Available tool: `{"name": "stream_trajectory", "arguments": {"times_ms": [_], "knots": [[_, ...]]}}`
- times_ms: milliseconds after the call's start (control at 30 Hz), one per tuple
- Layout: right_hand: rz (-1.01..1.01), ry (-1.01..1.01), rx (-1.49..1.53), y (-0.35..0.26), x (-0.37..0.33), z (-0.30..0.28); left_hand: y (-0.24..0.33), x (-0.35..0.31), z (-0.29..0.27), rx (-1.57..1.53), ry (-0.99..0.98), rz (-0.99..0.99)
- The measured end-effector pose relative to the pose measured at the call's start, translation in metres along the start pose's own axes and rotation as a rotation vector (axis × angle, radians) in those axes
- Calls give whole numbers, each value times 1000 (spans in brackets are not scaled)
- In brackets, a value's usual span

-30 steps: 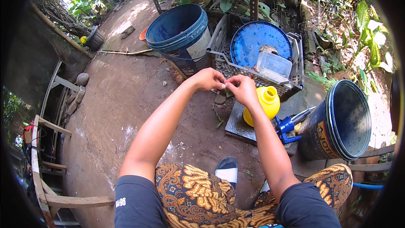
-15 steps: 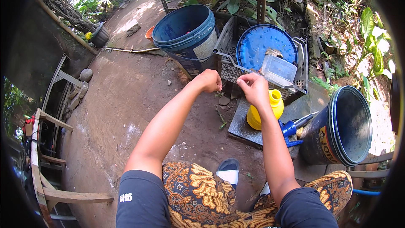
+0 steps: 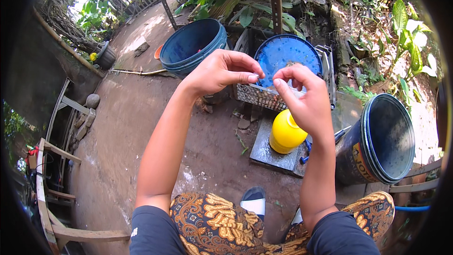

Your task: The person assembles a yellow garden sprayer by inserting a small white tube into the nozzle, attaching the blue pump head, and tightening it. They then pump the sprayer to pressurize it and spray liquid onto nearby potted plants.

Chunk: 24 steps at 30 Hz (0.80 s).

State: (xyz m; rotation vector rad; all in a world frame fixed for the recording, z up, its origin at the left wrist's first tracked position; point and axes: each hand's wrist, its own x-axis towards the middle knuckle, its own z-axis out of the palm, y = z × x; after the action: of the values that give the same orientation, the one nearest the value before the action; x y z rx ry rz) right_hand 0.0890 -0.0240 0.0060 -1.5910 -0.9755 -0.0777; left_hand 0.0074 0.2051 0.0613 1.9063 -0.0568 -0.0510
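**Hands raised, fingertips parted, yellow bottle on the slab below**

Change, large to small. Forearms: higher than half a second ago, hiding more of the background. My left hand [image 3: 219, 74] now overlaps the front of the blue bucket [image 3: 175, 69]; my right hand [image 3: 306, 97] hides the mouth of the yellow bottle [image 3: 287, 137], visible then. Fingertips: they met one second back; now a narrow gap lies between the hands. Left thumb and forefinger pinched close, pale spot at the tips; nail or held scrap, cannot tell. Right fingers curled, thumb tip close to forefinger; cannot tell whether anything is between. Reading: handwork is at the fingertips, and neither hand appears to bear on the bottle.

Edges and room, large to small. Brown ground [image 3: 132, 132] stretches left; I judge it the widest room for elbow and forearm. Dark bucket [image 3: 347, 170] leans just beyond my right forearm, the tighter side. Grey crate [image 3: 257, 97] with the blue lid [image 3: 283, 49] bounds the far side, behind my fingers. Bottle stands upright on the wet slab [image 3: 264, 148], near its right part. Blue tool [image 3: 308, 145] beside it, mostly hidden by my forearm.
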Motion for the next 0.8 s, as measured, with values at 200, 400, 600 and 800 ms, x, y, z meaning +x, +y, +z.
{"name": "stream_trajectory", "arguments": {"times_ms": [200, 400, 600, 800], "knots": [[-273, 202, -90, -47, -1, -19, 26, 5, 26, -264, -99, 203], [-266, 274, 6, -56, -11, -27, 26, 12, 37, -399, -108, 245], [-183, 325, 140, -59, -14, -25, 33, 17, 46, -406, -83, 234], [-137, 377, 211, -58, -17, -22, 36, 17, 51, -441, -94, 225]]}}
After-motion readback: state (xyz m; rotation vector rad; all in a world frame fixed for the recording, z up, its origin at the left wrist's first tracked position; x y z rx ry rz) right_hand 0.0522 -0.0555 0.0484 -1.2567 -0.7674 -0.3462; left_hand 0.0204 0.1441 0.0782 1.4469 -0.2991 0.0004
